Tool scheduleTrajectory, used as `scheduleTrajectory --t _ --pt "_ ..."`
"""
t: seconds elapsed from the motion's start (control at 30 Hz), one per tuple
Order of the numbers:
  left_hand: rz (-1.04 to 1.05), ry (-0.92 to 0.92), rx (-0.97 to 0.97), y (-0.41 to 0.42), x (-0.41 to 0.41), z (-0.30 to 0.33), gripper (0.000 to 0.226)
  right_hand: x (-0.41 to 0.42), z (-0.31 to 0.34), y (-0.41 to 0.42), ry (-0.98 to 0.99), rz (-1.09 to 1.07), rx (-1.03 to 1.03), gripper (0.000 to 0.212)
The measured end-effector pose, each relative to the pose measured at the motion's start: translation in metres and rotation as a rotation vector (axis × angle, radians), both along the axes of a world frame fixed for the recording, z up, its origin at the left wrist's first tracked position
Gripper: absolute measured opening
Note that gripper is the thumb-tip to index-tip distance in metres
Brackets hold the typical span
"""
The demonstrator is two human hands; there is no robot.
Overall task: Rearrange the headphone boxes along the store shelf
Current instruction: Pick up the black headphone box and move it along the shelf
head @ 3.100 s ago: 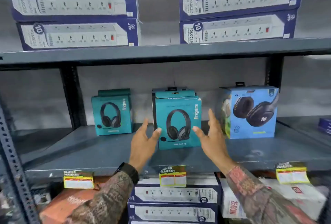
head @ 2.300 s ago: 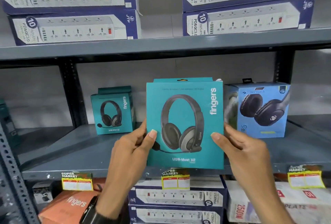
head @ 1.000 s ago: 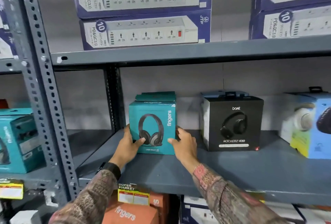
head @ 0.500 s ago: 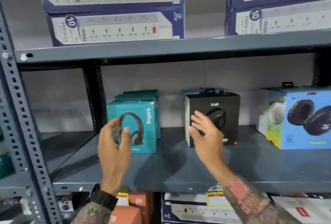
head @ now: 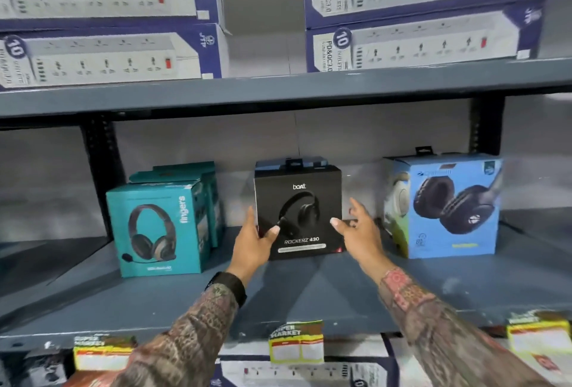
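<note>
A black "boat Rockerz 430" headphone box (head: 305, 201) stands mid-shelf on the grey metal shelf (head: 309, 300). My left hand (head: 252, 242) touches its lower left edge, thumb on the front face. Fingers spread, my right hand (head: 360, 232) is at its right side, and I cannot tell whether it touches. To the left stands a teal "fingers" headset box (head: 154, 229) with more teal boxes behind it. A light blue headphone box (head: 448, 207) stands to the right.
Long power-strip boxes (head: 414, 12) are stacked on the upper shelf (head: 278, 89) in two piles. Yellow price tags (head: 296, 345) hang on the shelf's front lip. More boxes sit on the level below. Black uprights (head: 99, 176) stand at the back.
The teal box I carried left now stands in front of the other teal boxes. Both hands have left it and moved right to the black box, one on each side.
</note>
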State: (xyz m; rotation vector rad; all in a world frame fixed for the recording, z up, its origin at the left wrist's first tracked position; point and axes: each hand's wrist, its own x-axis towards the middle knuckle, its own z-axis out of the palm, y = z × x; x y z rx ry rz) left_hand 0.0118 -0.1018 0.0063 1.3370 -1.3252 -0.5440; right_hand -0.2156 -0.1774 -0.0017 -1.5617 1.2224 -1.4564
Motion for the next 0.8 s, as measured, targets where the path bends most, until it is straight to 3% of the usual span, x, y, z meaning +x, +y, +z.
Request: scheduleTrajectory --t 0.1,0.2,0.3,0.57,0.63,0.8 --pt "0.066 -0.045 0.002 -0.009 0.0 -0.01 0.074 0.002 -0.007 -0.015 -0.011 0.073 0.022 0.057" --pt "0.123 -0.028 -0.025 -0.01 0.001 -0.014 0.069 0.002 -0.014 -0.024 0.001 0.064 -0.016 0.063" --pt "0.139 -0.082 -0.043 0.006 0.003 -0.012 0.065 -0.003 -0.008 -0.009 -0.008 0.011 -0.049 0.056" --pt "0.157 -0.14 -0.151 0.109 -0.008 0.022 0.055 -0.053 0.018 0.111 -0.016 -0.012 -0.171 0.05" --pt "0.146 -0.144 -0.162 0.137 -0.015 0.032 0.054 -0.068 0.032 0.151 0.007 -0.02 -0.169 0.058" --pt "0.084 -0.024 -0.129 0.188 -0.039 0.04 0.069 -0.09 0.051 0.218 0.014 0.0 -0.203 0.048"
